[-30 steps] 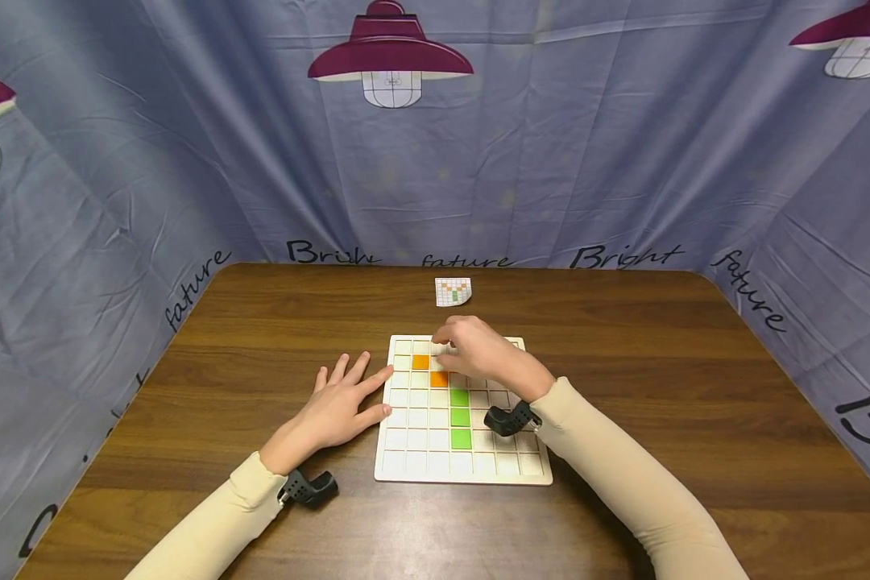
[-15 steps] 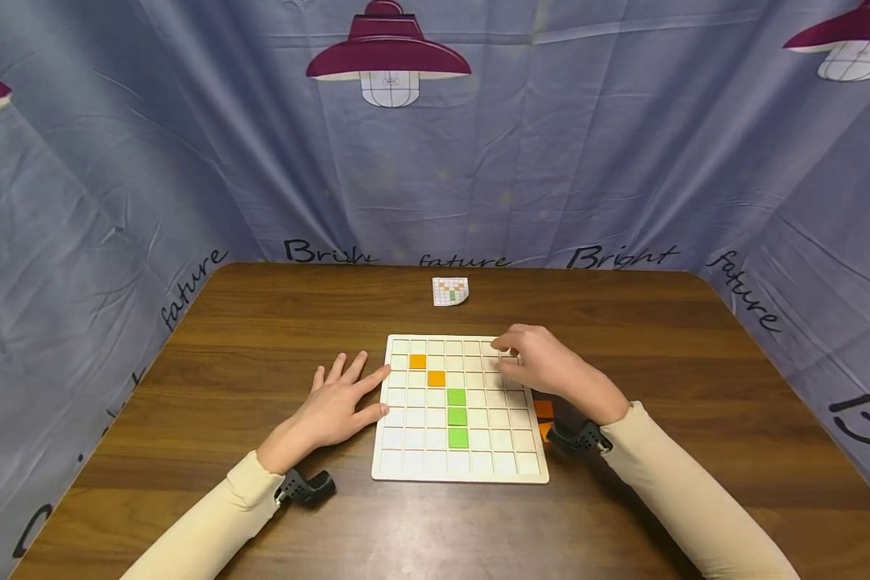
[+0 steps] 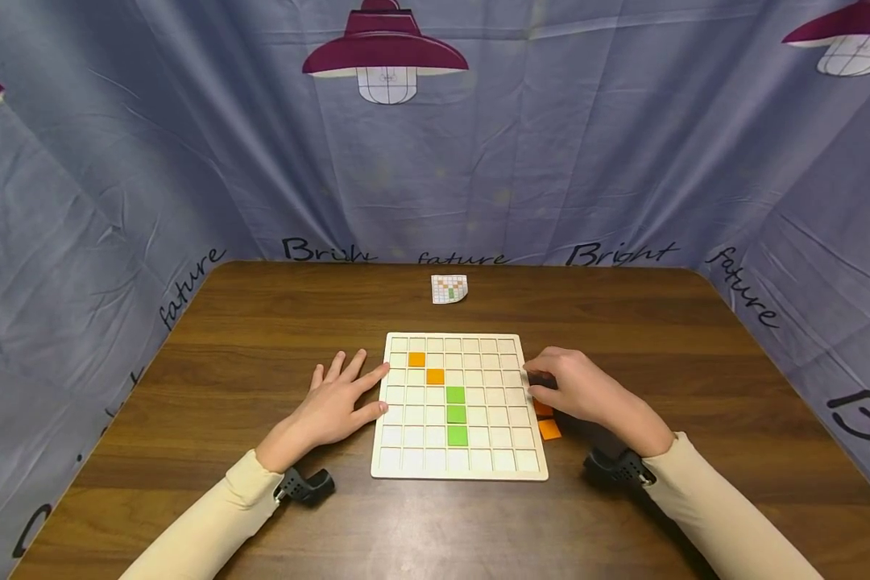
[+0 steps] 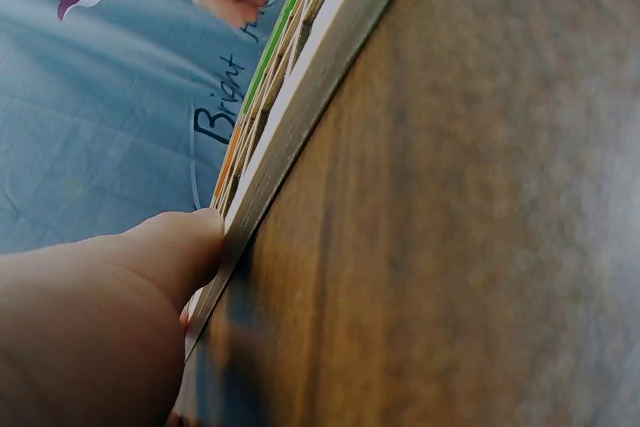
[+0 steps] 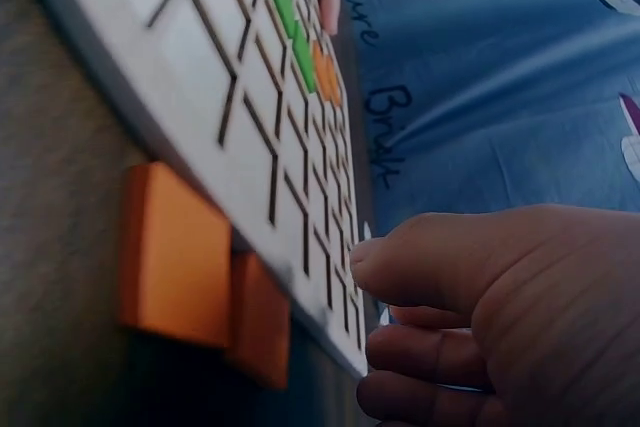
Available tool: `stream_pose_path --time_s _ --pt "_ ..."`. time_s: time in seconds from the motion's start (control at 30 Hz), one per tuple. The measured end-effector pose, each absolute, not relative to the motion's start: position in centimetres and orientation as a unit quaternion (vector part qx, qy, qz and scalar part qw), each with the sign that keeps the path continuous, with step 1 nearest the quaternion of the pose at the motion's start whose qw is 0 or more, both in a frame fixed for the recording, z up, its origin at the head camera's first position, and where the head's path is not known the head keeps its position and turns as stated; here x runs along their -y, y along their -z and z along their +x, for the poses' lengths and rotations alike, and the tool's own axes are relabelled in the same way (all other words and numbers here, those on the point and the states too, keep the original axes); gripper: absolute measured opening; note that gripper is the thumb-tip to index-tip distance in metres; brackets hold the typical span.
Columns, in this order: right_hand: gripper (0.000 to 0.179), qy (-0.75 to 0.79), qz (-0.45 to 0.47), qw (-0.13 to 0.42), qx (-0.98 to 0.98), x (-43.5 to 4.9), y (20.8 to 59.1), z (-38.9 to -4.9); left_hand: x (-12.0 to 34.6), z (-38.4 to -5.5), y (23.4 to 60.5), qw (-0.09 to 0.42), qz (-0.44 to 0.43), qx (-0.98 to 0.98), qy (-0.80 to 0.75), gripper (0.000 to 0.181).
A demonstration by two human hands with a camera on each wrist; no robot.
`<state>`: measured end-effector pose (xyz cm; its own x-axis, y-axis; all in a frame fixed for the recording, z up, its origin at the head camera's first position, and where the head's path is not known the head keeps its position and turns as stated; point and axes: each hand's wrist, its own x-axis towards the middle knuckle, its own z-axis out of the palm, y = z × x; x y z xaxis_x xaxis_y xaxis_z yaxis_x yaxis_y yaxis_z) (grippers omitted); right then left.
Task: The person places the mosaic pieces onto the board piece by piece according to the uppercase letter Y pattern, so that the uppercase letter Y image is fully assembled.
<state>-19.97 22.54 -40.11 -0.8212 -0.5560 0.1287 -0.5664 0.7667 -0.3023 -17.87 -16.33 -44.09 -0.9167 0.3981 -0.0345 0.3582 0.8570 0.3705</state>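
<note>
Two loose orange square tiles [image 3: 548,420] lie flat on the wooden table [image 3: 261,322], right against the right edge of the white grid board [image 3: 458,475], about halfway down that edge. The right hand [image 3: 580,391] hovers over them with its fingers bent down; from these views I cannot tell if it has hold of a tile yet. The tiles look small, thin, stiff and light, and probably a bit smooth, so a pinch on two opposite edges with thumb and one finger should work best. They are square, so they have no long side; side by side they make a short row that runs along the board's edge, and their flat faces point up. The left hand [image 3: 337,407] lies flat and relaxed on the table, fingertips touching the board's left edge, gripping nothing.
</note>
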Motion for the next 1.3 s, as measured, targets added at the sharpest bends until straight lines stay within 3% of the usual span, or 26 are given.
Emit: stream_pose_path --time_s 1.3 --pt "0.021 -0.166 0.321 0.023 0.932 -23.9 41.8 -18.5 16.3 -17.8 44.1 0.055 0.201 -0.961 -0.185 0.062"
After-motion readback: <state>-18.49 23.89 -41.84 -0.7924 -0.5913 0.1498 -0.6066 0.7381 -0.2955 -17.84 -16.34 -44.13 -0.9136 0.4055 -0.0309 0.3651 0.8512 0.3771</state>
